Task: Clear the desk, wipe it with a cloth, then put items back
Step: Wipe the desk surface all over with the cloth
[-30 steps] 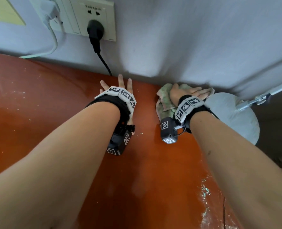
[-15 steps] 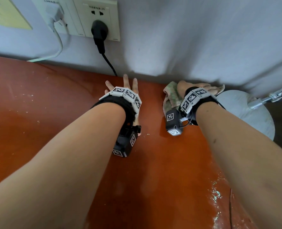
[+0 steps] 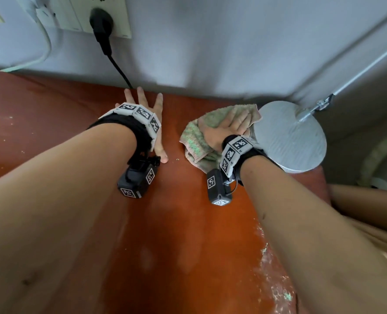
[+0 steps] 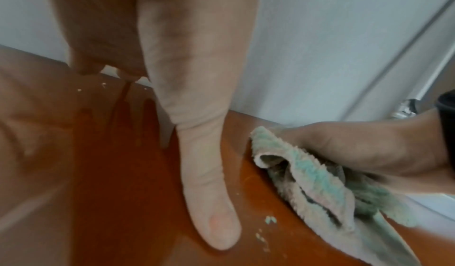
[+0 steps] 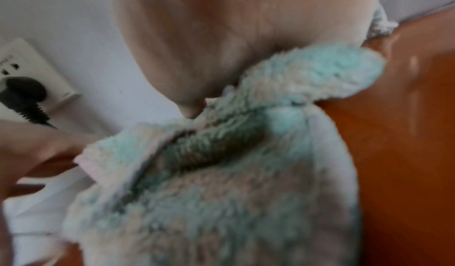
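A crumpled green and beige cloth (image 3: pixel 194 141) lies on the red-brown desk (image 3: pixel 188 223), a short way from the back wall. My right hand (image 3: pixel 228 125) presses flat on the cloth, its straight fingers pointing at the lamp base. In the right wrist view the palm (image 5: pixel 209 36) sits on the fluffy cloth (image 5: pixel 221 192). My left hand (image 3: pixel 149 109) rests flat on the bare desk left of the cloth, fingers spread, holding nothing. The left wrist view shows its thumb (image 4: pixel 209 192) on the wood, the cloth (image 4: pixel 315 182) to its right and small crumbs (image 4: pixel 269 219) between them.
A round white lamp base (image 3: pixel 290 137) stands on the desk's far right corner, touching the cloth, with its metal arm (image 3: pixel 358 66) rising to the right. A wall socket holds a black plug (image 3: pixel 101 21) whose cable (image 3: pixel 120 69) drops behind the desk. Pale specks (image 3: pixel 276 288) mark the desk's right edge.
My right hand has turned on the cloth from pointing along the wall to pointing at the far right, and drawn it slightly back from the wall. The left hand stays put.
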A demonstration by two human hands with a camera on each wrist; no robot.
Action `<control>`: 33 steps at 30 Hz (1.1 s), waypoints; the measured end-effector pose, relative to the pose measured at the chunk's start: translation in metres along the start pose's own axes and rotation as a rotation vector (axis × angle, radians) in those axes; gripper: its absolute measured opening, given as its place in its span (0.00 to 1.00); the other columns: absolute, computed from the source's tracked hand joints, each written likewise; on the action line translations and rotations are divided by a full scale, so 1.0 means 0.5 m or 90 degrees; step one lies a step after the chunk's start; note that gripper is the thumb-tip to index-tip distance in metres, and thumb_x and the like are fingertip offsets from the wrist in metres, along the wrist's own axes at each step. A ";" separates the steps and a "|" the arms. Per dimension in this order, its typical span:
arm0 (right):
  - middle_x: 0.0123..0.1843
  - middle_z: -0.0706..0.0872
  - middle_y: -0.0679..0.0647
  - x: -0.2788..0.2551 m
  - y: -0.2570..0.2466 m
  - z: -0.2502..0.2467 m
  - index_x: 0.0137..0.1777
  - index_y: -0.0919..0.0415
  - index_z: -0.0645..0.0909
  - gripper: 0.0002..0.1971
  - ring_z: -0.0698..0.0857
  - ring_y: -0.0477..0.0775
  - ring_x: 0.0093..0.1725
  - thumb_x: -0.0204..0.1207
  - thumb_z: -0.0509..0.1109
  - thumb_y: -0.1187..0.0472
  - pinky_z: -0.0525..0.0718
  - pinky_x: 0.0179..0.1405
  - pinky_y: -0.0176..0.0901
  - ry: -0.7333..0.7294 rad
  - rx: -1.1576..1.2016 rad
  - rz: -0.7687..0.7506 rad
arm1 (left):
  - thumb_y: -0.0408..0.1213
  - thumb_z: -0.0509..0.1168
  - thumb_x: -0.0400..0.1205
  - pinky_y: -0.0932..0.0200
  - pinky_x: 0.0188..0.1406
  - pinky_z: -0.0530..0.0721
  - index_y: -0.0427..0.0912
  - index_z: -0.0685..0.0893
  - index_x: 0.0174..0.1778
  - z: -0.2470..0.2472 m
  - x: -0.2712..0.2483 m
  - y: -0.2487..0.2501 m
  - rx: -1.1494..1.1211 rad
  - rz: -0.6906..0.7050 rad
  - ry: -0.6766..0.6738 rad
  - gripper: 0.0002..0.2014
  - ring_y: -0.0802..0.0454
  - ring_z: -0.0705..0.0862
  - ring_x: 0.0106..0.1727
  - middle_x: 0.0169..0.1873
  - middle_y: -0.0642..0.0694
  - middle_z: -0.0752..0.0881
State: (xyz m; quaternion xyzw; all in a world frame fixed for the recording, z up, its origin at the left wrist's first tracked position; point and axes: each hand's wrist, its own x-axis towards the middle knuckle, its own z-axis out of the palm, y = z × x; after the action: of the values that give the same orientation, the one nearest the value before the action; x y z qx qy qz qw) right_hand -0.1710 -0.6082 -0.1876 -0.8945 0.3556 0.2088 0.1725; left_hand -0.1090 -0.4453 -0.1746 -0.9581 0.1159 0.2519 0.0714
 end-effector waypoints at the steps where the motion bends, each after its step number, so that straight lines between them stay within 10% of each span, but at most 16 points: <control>1: 0.83 0.25 0.63 -0.013 0.008 0.009 0.84 0.61 0.28 0.56 0.26 0.60 0.82 0.73 0.49 0.23 0.30 0.80 0.57 -0.001 -0.003 -0.008 | 0.51 0.81 0.64 0.23 0.75 0.46 0.54 0.31 0.81 -0.011 -0.015 0.008 0.016 -0.002 0.000 0.68 0.27 0.35 0.81 0.81 0.31 0.34; 6: 0.83 0.25 0.61 -0.095 0.054 0.051 0.83 0.61 0.28 0.55 0.26 0.59 0.82 0.74 0.48 0.23 0.30 0.81 0.58 0.021 -0.007 -0.028 | 0.50 0.86 0.54 0.25 0.76 0.50 0.48 0.32 0.82 -0.032 -0.070 0.032 0.042 0.024 0.012 0.76 0.32 0.38 0.82 0.82 0.31 0.38; 14: 0.85 0.28 0.61 -0.165 0.146 0.092 0.84 0.60 0.28 0.53 0.28 0.59 0.83 0.74 0.46 0.24 0.31 0.82 0.58 0.059 0.025 0.042 | 0.30 0.69 0.75 0.32 0.79 0.53 0.45 0.44 0.85 0.010 -0.176 0.088 0.056 0.136 0.073 0.48 0.33 0.42 0.83 0.83 0.34 0.45; 27: 0.86 0.32 0.57 -0.153 0.327 0.049 0.86 0.56 0.36 0.53 0.32 0.56 0.84 0.72 0.50 0.22 0.34 0.81 0.61 0.099 0.066 0.204 | 0.45 0.80 0.69 0.36 0.76 0.66 0.46 0.50 0.85 0.045 -0.206 0.216 0.140 0.279 -0.120 0.55 0.36 0.47 0.84 0.84 0.39 0.41; 33: 0.86 0.31 0.56 -0.132 0.343 0.028 0.85 0.57 0.35 0.55 0.32 0.55 0.84 0.72 0.52 0.23 0.34 0.81 0.61 0.086 0.083 0.212 | 0.40 0.81 0.65 0.52 0.51 0.81 0.37 0.81 0.67 0.028 -0.205 0.250 0.173 0.261 -0.089 0.34 0.39 0.83 0.60 0.63 0.38 0.82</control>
State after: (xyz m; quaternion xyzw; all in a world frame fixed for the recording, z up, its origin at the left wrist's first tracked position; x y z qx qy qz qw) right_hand -0.3395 -0.6826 -0.1942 -0.8220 0.5225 0.1506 0.1692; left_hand -0.2345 -0.5441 -0.1452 -0.8766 0.3352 0.3087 0.1546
